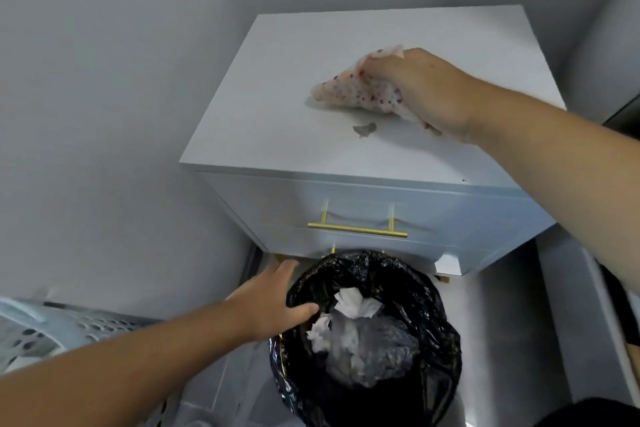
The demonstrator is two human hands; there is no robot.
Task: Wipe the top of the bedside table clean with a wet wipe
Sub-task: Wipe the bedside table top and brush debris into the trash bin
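The white bedside table (277, 121) stands against the wall, seen from above. My right hand (426, 94) presses a crumpled wipe with small red and dark dots (349, 90) flat on the tabletop near its middle. A small grey scrap of dirt (363, 129) lies on the top just in front of the wipe. My left hand (273, 302) grips the rim of a bin lined with a black bag (433, 340) on the floor below the table's front.
The bin holds crumpled white tissues (349, 308) and grey plastic. A gold bar handle (356, 229) runs across the table's drawer front. A pale perforated laundry basket (52, 333) sits at the lower left. White furniture (571, 322) flanks the right side.
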